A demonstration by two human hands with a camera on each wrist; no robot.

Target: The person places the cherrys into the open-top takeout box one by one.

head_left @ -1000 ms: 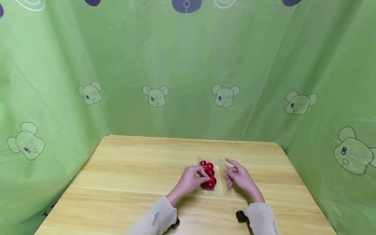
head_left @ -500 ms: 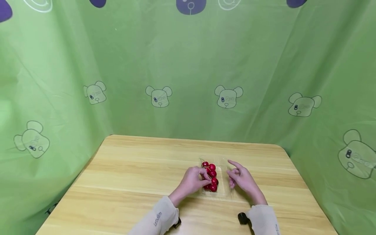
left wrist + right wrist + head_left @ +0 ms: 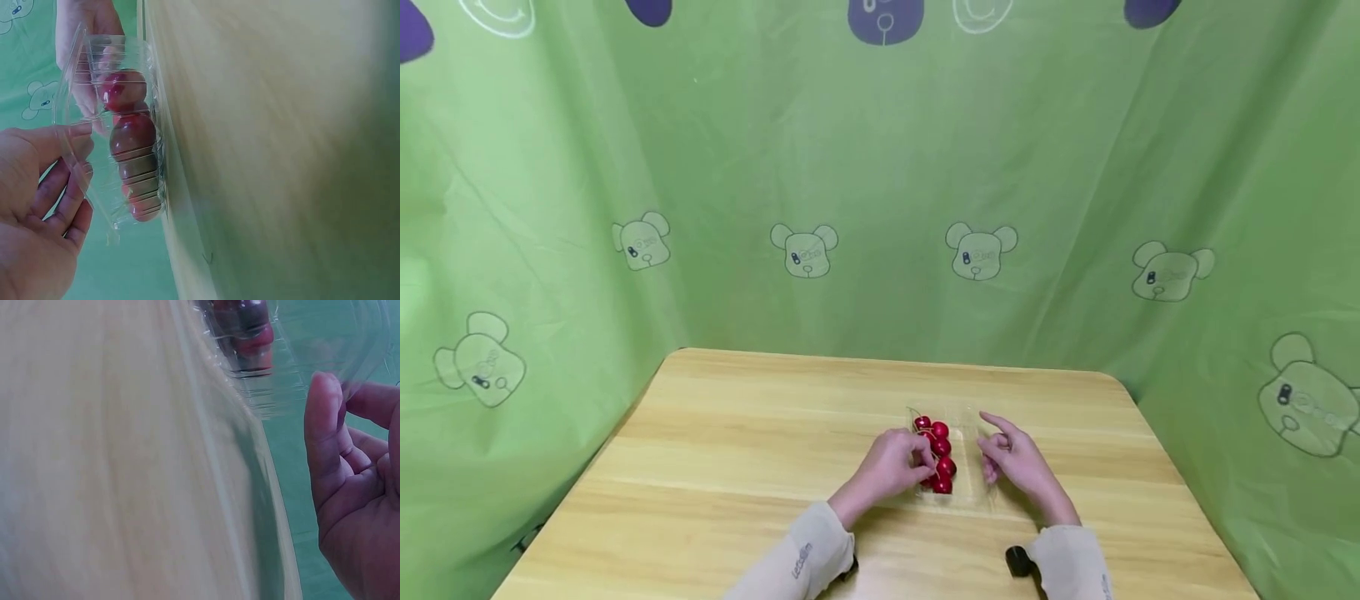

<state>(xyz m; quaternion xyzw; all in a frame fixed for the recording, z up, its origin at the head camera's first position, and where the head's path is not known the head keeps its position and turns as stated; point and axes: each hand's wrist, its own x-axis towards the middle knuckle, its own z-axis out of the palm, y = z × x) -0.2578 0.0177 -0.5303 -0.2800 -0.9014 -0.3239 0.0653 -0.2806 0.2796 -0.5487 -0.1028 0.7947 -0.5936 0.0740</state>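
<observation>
Several red cherries (image 3: 942, 447) with thin stems fill the left side of a clear plastic container (image 3: 964, 497) on the table. My left hand (image 3: 889, 462) reaches over the container's left rim. Its thumb and index finger come together at a cherry stem among the nearer cherries; the stem itself is barely visible. In the left wrist view, the fingertips sit behind the clear wall beside the stacked cherries (image 3: 132, 140). Holding the right rim is my right hand (image 3: 1018, 462), index finger stretched along the edge. The right wrist view shows its thumb (image 3: 324, 409) against the plastic.
The light wooden table (image 3: 760, 417) extends around the container on all sides. Green curtains (image 3: 880, 167) printed with bear heads hang behind it and at both sides. Black wrist straps (image 3: 1018, 561) show at the sleeve cuffs.
The left fingertips have shifted slightly among the nearer cherries, and more of those cherries shows. My right hand stays at the rim. The head view has moved slightly.
</observation>
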